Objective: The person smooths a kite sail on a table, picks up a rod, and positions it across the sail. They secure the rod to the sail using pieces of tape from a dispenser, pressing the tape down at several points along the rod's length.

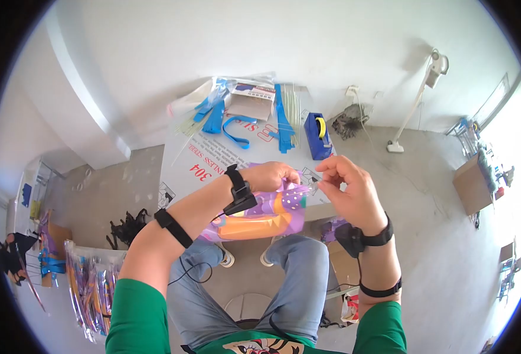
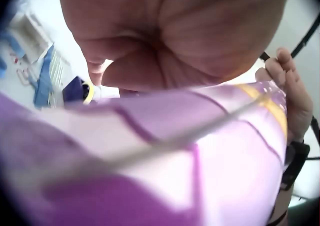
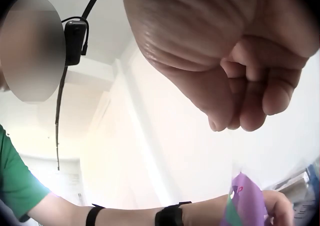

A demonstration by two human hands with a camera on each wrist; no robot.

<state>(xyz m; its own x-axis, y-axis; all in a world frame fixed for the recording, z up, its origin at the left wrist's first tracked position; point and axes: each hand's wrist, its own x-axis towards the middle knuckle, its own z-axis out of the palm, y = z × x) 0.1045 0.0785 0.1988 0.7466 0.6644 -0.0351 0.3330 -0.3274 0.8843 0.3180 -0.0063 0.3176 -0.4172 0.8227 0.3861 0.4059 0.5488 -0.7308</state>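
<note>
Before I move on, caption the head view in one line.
Left hand grips glossy purple-and-orange plastic film, right hand raised beside it, near a boxy blue tape dispenser.

A green short-sleeved shirt (image 1: 137,315) carries a cartoon print (image 1: 263,347) at the bottom center, above faded blue jeans (image 1: 195,301) and pale shoes (image 1: 227,258). Each wrist wears a black strapped camera (image 1: 241,199); black bands (image 1: 173,228) circle both forearms, with thin black cables (image 1: 200,281).

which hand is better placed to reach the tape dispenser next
Probably the right hand: it is nearer the blue tape dispenser, while the left hand grips the purple printed plastic.
</note>
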